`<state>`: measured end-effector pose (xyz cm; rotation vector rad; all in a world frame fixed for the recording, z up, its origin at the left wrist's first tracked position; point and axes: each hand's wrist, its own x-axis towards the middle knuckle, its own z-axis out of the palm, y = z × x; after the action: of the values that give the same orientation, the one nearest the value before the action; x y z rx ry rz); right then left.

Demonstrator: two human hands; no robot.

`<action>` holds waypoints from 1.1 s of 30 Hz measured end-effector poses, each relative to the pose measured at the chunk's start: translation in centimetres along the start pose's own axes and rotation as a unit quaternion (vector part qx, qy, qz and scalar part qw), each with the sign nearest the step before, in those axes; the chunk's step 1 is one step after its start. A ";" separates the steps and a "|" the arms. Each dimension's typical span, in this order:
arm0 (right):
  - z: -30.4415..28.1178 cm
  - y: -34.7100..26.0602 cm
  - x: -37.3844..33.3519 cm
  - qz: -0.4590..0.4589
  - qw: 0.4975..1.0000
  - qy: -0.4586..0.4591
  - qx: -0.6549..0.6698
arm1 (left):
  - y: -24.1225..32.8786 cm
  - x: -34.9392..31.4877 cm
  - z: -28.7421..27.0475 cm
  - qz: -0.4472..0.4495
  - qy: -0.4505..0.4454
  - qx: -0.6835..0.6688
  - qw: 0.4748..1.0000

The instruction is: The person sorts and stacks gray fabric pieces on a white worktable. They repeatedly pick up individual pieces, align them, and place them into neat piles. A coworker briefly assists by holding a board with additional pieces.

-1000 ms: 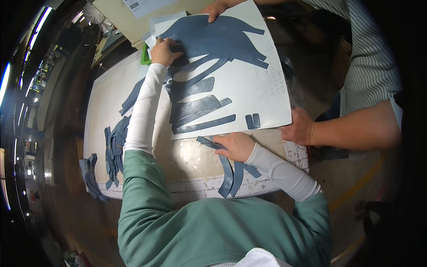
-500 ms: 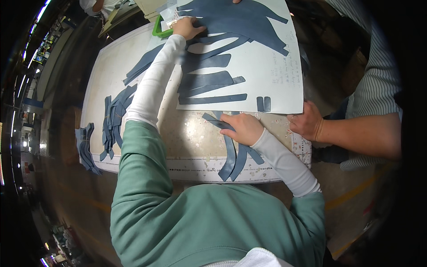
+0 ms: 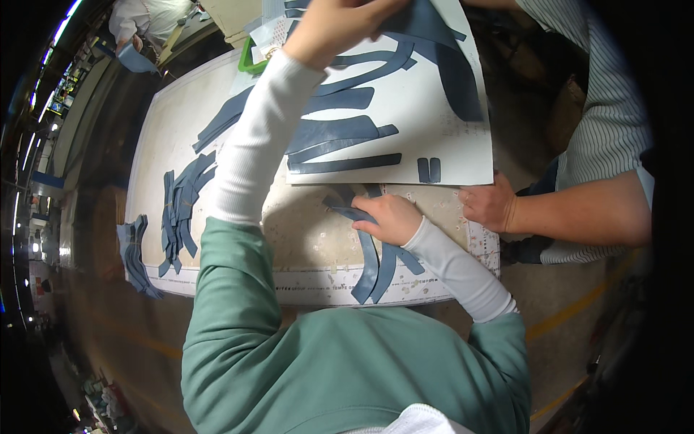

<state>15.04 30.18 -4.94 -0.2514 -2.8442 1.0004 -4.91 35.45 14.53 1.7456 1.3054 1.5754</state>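
At the far edge, my left hand [image 3: 343, 29] is closed on a large dark blue leather-like piece [image 3: 457, 76], which is lifted and curls down at its right end. Its fingertips are partly cut off by the top of the picture. Below it lies a white sheet [image 3: 441, 137] with several flat blue strips [image 3: 347, 163] and two small blue tabs [image 3: 429, 170] on it. My right hand [image 3: 394, 219], nearer me, pinches a blue strip [image 3: 354, 213]. Under that hand, further curved blue strips [image 3: 367, 271] lie crossed on the table [image 3: 303, 239].
A co-worker's hand [image 3: 490, 204] grips the white sheet's near right corner. Bundled blue strips [image 3: 181, 206] and another bundle [image 3: 137, 253] lie at the left. A green tray [image 3: 251, 59] stands at the back, and another person [image 3: 148, 29] is at the far left.
My left hand has risen and moved right, lifting the large blue piece off the sheet so that it bends over. My right hand stays near the same spot on the strips.
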 end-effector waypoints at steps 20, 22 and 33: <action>-0.1 -0.2 0.1 0.009 1.000 -0.007 -0.014 | -12.8 -11.5 -7.1 -0.202 0.084 0.371 0.902; -0.1 -0.3 0.0 0.005 1.000 -0.003 -0.012 | -12.7 -11.5 -7.2 -0.193 0.073 0.411 0.888; -0.2 -0.5 0.2 0.027 0.999 0.022 0.035 | -2.1 -12.2 -8.8 -0.097 0.084 -0.085 0.988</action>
<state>14.87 29.99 -4.44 -0.3416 -2.7712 1.0901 -12.67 23.72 8.81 1.3655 1.3310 1.6942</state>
